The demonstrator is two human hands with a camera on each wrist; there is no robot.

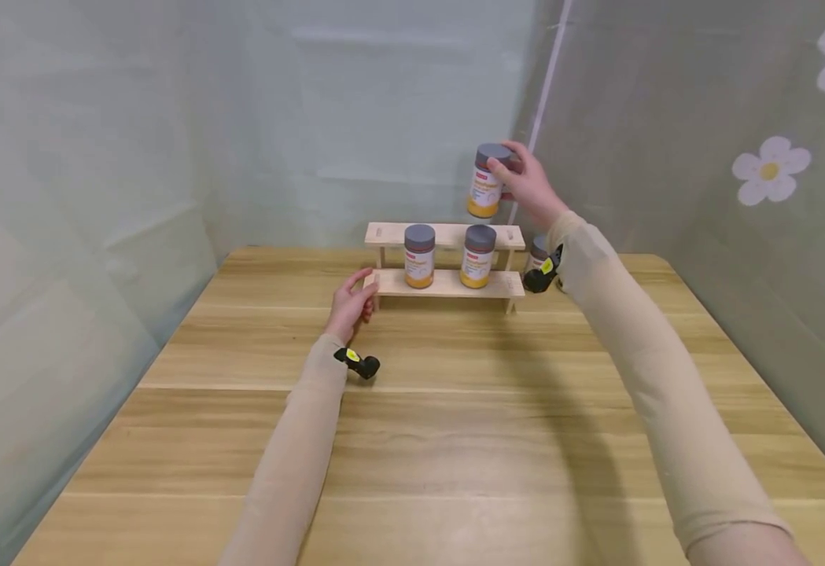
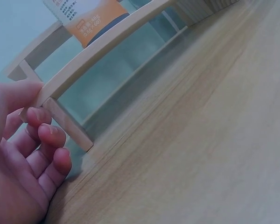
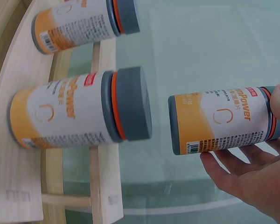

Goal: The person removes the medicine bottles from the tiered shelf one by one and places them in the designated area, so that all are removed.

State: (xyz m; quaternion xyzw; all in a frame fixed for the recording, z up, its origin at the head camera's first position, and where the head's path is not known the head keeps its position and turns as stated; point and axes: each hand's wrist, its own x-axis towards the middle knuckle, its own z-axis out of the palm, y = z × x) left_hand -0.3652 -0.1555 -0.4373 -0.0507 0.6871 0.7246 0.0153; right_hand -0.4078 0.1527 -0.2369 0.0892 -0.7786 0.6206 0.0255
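Observation:
My right hand (image 1: 528, 182) grips a supplement bottle (image 1: 484, 189) by its dark grey lid, holding it upright above the right part of a two-tier wooden rack (image 1: 447, 284). The bottle has a white and orange label. On the lower tier stand two like bottles, one left of centre (image 1: 419, 258) and one toward the right (image 1: 478, 259). My left hand (image 1: 351, 305) pinches the left end of the lower tier between thumb and fingers. In the right wrist view the held bottle (image 3: 219, 120) is clear of the upper tier (image 3: 109, 182).
Another bottle (image 1: 538, 250) stands on the table right of the rack, partly hidden by my right wrist. The wooden table (image 1: 447, 440) spreads in front of the rack. A pale cloth backdrop (image 1: 384, 102) hangs behind, with a flower-printed grey cloth (image 1: 702, 236) on the right.

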